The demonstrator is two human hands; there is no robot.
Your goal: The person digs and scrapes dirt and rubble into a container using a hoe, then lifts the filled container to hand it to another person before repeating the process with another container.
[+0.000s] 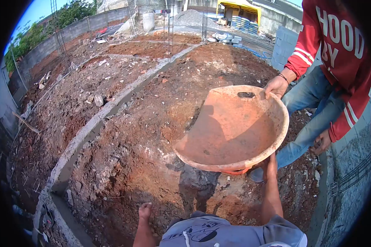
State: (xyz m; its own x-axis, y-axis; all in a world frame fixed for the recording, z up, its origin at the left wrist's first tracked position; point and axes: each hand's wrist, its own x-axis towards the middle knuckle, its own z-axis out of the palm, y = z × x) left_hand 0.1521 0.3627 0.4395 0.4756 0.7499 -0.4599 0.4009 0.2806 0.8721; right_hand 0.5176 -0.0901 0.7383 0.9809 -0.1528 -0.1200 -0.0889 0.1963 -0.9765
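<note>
A wide, shallow orange tub (235, 127), coated with pale dirt and with a handle slot near its far edge, is tilted up in front of me. My right hand (271, 166) grips its near right rim from below; part of the fingers is hidden by the tub. A co-worker's hand (276, 87) holds the same tub at the far right rim. Low in the view, my left hand (145, 210) is closed in a loose fist, apart from the tub, with nothing visible in it.
The co-worker in a red sweatshirt (342, 49) stands close at my right. Rough reddish soil (144, 136) with rubble lies around me. A low concrete beam (111, 109) crosses at left. Upright rebar, grey blocks (285, 43), a gravel pile (196, 18) and a yellow canopy (240, 5) stand farther off.
</note>
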